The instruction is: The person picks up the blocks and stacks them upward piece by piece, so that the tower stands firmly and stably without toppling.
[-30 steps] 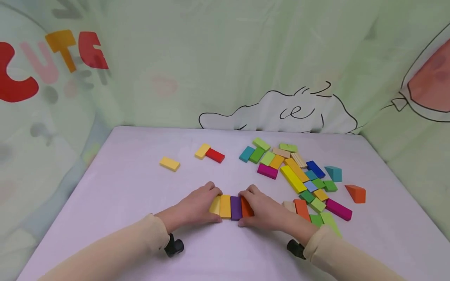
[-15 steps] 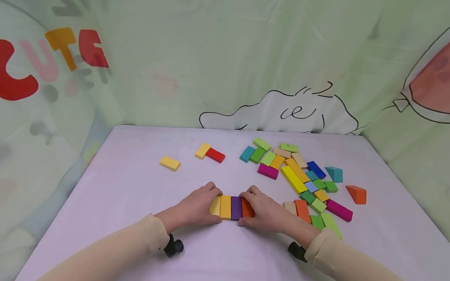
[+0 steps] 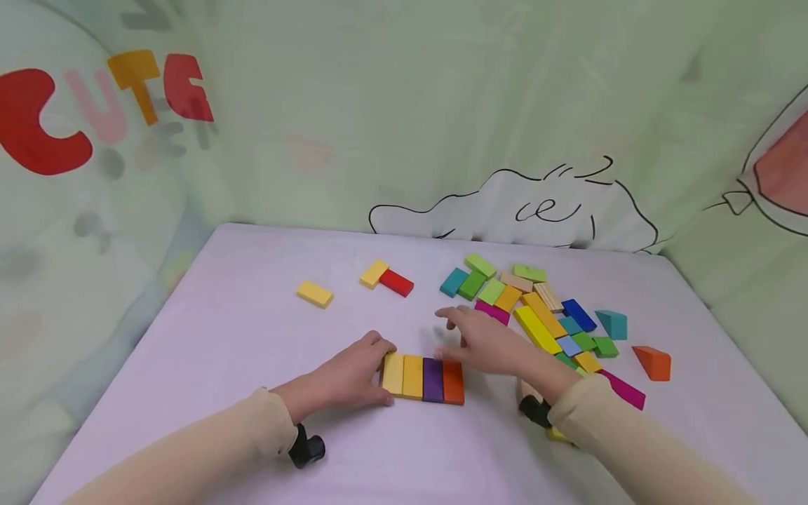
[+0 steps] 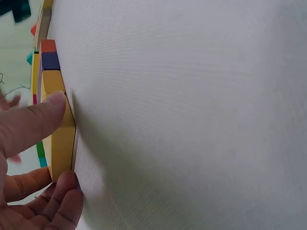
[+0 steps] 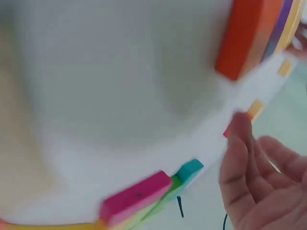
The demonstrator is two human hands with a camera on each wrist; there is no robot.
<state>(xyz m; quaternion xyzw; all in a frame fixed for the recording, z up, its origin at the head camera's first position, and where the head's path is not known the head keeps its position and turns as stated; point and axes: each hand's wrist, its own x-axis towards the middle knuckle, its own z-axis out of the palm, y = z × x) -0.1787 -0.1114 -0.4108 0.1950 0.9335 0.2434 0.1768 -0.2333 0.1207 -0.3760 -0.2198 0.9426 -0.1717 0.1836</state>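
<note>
A short row of wooden blocks lies side by side in front of me: a pale yellow block (image 3: 393,374), a deeper yellow block (image 3: 413,376), a purple block (image 3: 432,379) and an orange block (image 3: 453,382). At the row's left end, my left hand (image 3: 350,372) grips the pale yellow block, thumb on the near side and fingers around the far side. My right hand (image 3: 492,342) hovers behind the orange block, apart from it, holding nothing. The left wrist view shows the thumb (image 4: 36,122) against the yellow blocks.
Many coloured blocks, among them a long yellow block (image 3: 536,330) and a magenta block (image 3: 494,312), lie in a loose group at right. An orange wedge (image 3: 652,363) sits beyond it. Toward the back left are a red block (image 3: 397,283) and a lone yellow block (image 3: 315,294).
My right hand has let go of the orange block and moved up and away toward the loose blocks, uncovering the row's right end. The left hand stays at the row's left end.
</note>
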